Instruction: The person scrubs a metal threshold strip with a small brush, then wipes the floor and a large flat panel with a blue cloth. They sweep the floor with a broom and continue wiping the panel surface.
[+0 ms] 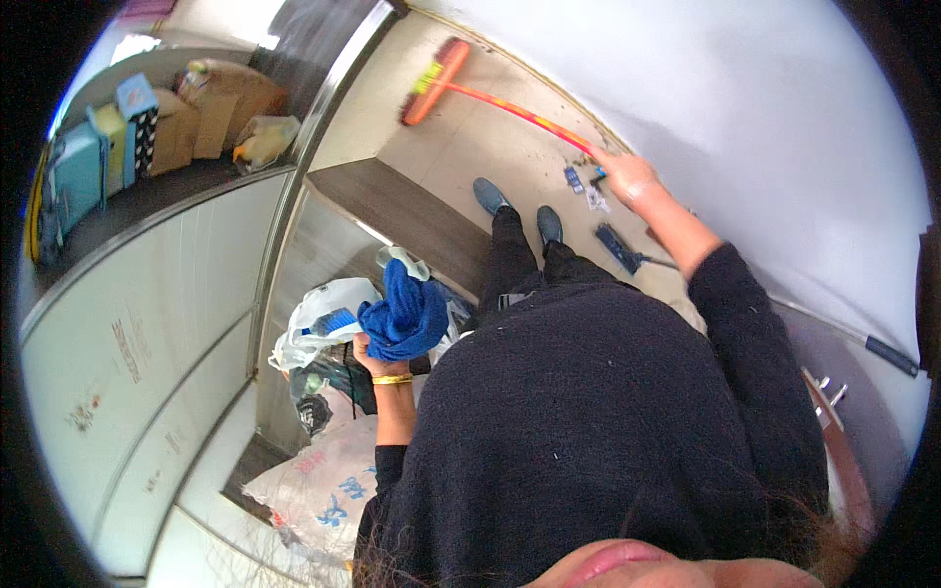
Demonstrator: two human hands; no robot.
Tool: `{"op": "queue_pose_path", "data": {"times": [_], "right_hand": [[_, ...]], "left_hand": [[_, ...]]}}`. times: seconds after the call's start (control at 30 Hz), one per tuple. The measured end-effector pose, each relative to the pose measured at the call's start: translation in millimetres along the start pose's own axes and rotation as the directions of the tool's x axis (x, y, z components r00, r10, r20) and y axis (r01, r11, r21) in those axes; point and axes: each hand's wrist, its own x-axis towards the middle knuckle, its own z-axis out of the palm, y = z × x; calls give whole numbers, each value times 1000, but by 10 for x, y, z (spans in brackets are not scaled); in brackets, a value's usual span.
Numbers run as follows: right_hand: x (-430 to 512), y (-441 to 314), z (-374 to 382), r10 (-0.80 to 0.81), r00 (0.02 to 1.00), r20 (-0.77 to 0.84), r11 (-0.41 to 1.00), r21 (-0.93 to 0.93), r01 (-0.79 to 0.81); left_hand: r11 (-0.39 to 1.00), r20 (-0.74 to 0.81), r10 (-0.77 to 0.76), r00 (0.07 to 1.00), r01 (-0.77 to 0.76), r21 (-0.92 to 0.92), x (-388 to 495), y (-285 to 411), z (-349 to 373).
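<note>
My right hand (pixel 631 178) grips the red and orange handle (pixel 526 115) of a broom near its lower end in view. The orange broom head (pixel 439 79), with dark bristles and a yellow-green part, is at the top near the wall; I cannot tell whether it touches the floor. In my left hand (pixel 378 356) is a bunched blue cloth (pixel 403 312), held up beside my body. Behind that cloth sits a white plastic bag (pixel 323 301) with a blue-bristled brush (pixel 332 323) showing at it.
Small debris, blue and white packets (pixel 573 180) and a dark flat-headed tool (pixel 617 246) lie on the floor by the right wall. A dark wooden step (pixel 404 213) is left of my feet. Woven sacks (pixel 331 485) stand at lower left. Cartons (pixel 213 117) are behind the metal-framed partition (pixel 276 220).
</note>
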Motion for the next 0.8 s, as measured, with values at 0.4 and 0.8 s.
{"op": "queue_pose_path", "data": {"times": [0.4,0.8], "right_hand": [[-2333,327,1308,402,882,246,840,283,-462],[-4187,560,964,535,782,318,599,510,-617]], "left_hand": [[962,57,-83,995,65,267,111,296,442],[944,178,-161,971,99,315,364,97,1176]]}}
